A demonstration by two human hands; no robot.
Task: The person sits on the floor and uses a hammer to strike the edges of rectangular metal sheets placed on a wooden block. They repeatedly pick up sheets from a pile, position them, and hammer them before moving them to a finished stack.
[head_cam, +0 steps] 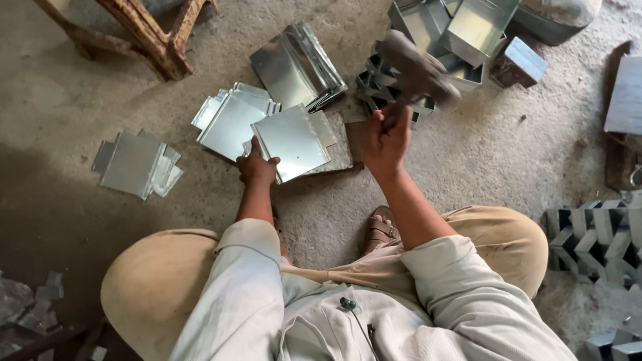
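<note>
Head view: left hand (256, 166) pressed flat on the near corner of a shiny metal sheet (291, 142), fingers curled over its edge, pinning it to a flat block (340, 148) on the concrete floor (468, 154). Right hand (386, 142) clenched tight around the handle of a mallet (418, 68), raised and motion-blurred above the sheet's right side. Stacked cut sheets (231, 120) just behind, touching the pinned one.
</note>
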